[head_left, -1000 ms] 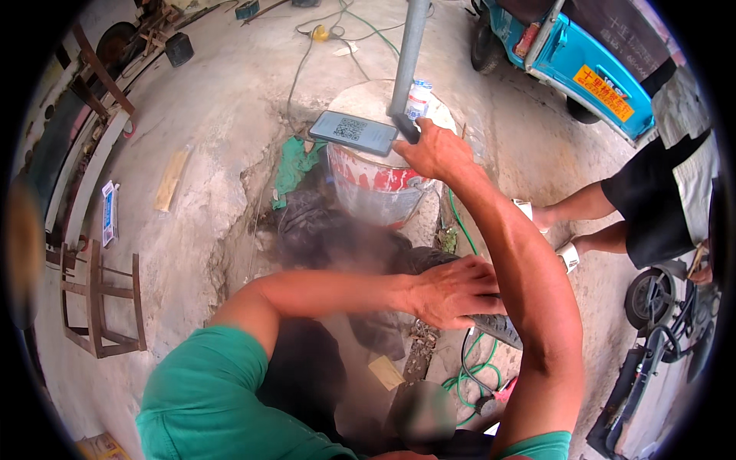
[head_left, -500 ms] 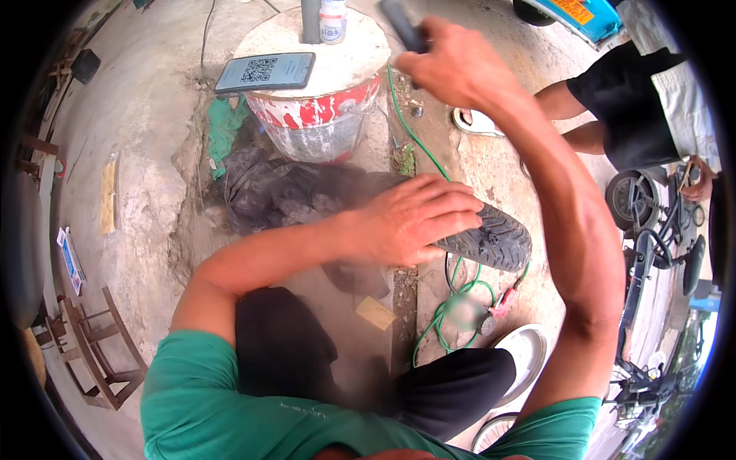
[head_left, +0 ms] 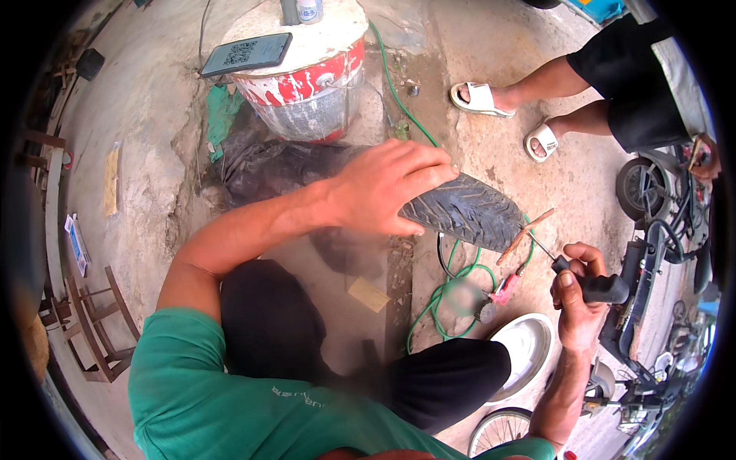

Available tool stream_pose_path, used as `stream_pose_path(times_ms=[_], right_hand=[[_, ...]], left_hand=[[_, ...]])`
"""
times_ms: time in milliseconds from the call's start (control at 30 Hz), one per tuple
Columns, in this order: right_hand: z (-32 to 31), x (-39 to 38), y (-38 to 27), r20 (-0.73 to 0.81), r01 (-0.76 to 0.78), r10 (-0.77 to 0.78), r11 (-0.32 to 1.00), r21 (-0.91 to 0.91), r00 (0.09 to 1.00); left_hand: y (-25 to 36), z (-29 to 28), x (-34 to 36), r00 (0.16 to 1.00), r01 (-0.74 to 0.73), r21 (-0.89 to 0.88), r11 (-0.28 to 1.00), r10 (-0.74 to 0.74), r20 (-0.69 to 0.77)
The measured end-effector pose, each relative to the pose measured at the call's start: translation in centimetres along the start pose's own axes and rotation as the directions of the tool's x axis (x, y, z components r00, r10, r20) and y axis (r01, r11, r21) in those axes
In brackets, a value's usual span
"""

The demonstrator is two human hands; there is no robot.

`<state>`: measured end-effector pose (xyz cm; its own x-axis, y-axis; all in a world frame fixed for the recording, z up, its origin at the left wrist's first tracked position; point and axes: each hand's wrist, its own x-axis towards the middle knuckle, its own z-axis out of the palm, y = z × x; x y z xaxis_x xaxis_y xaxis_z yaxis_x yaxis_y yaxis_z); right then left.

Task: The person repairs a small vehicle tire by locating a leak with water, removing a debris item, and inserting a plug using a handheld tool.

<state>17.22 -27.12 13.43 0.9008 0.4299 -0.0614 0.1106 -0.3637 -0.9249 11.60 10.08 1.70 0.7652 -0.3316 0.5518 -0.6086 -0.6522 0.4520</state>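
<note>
At the far left edge a small blue and white box (head_left: 77,244) lies on the concrete ground (head_left: 146,176), with a wooden stool (head_left: 96,330) nearer and a flat yellowish strip (head_left: 112,181) farther off. Farther right stands a round drum (head_left: 310,84), white on top with a red band and grey lower wall; a dark rectangular card with a square printed code (head_left: 246,52) lies on its left rim, and 2 items at its far edge are cut off by the frame. A green rag (head_left: 222,115) hangs just left of the drum.

In the middle the left hand (head_left: 387,188) lies palm down on a black tyre (head_left: 468,208), fingers spread fairly wide over the tread and touching it. The tyre lies on the ground near the drum; its left part is hidden under the forearm and merges with dark crumpled material (head_left: 268,165), perhaps an inner tube. A small tan rectangular piece (head_left: 369,294) lies near the knee, and a blurred patch just right of it cannot be made out.

A green hose (head_left: 441,307) loops on the ground beside a pink clip-like object (head_left: 506,290) and a white bowl (head_left: 525,349). The right hand (head_left: 579,295) is closed around the black handle of a thin-shafted tool (head_left: 594,285), whose tip points toward the tyre, near a brown stick (head_left: 524,237). Far right, another person's feet in white sandals (head_left: 481,98) stand well apart from the tyre, and scooters are cut off at the edge.
</note>
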Motion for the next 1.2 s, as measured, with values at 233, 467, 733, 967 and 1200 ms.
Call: stream_pose_path(times_ms=[233,467,733,967,1200], right_hand=[[1.6,-1.6,0.2,0.044,-0.034,0.033,0.999,0.015,0.998],[2.9,-2.2,0.2,0.099,-0.009,0.015,0.999,-0.052,0.995],[3.5,-2.5,0.8,0.1,0.055,-0.039,0.985,-0.163,0.994],[4.5,-1.1,-0.2,0.128,0.124,-0.095,0.963,-0.241,0.987],[5.0,0.6,-2.1,0.205,0.195,-0.128,0.916,-0.351,0.97]], left_hand=[[0.6,0.1,-0.1,1.0,0.014,0.02,1.0,-0.014,-0.002],[0.8,0.4,-0.2,1.0,0.006,0.024,1.0,-0.006,-0.011],[1.0,0.7,0.0,1.0,0.008,0.044,0.999,-0.008,0.002],[1.1,1.0,-0.3,1.0,-0.005,0.033,0.999,0.005,-0.003],[1.2,1.1,-0.2,1.0,-0.009,0.012,1.0,0.009,-0.001]])
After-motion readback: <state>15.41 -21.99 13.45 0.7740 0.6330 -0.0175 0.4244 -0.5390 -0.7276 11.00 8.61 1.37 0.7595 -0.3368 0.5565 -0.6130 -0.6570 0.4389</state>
